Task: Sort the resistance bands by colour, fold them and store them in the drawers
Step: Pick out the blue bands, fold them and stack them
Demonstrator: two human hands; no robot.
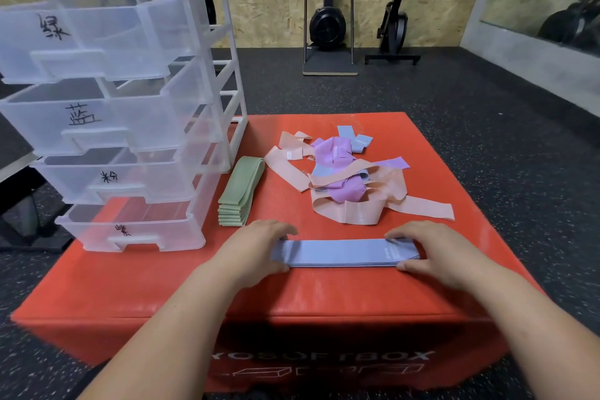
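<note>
Pinched at each end by left hand (256, 247) and right hand (431, 250): blue band stack (341, 252), near red box's (292, 295) front edge. Handwritten on drawers (123, 127), top down: 绿, 蓝, 粉, 紫. Printed on box front, blurry: "SOFTBOX".

I read four black hand-written signs on the drawer unit (227, 52), one on each drawer front. The top drawer (91, 42) says 绿. The second drawer (107, 120) says 蓝. The third drawer (130, 177) says 粉. The bottom drawer (136, 230) says 紫. The drawer unit stands on a red box (324, 299). On the box's near side, faint white letters seem to say YOSOFTBOX.
</note>
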